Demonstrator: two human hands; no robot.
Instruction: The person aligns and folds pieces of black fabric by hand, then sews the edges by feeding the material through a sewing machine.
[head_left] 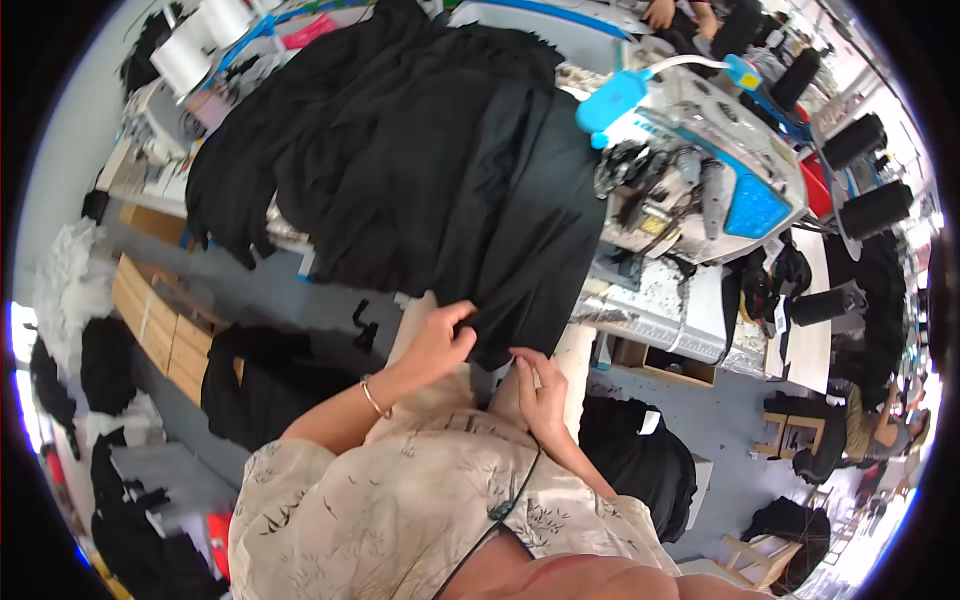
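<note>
A large heap of black fabric covers the table in front of me, and its near end hangs down over my lap. My left hand, with a bracelet at the wrist, grips the fabric's edge between curled fingers. On the other side of the hanging end, my right hand pinches the lower corner between thumb and fingers. The cloth stretches between both hands. Just to the right of the heap stands a sewing machine with a blue panel and dark, linty parts.
A bright blue lamp on a white flexible neck sits over the machine. Black thread cones stand at the right, white cones at the upper left. Wooden stools and dark cloth piles flank me. Another person's hand shows at the top.
</note>
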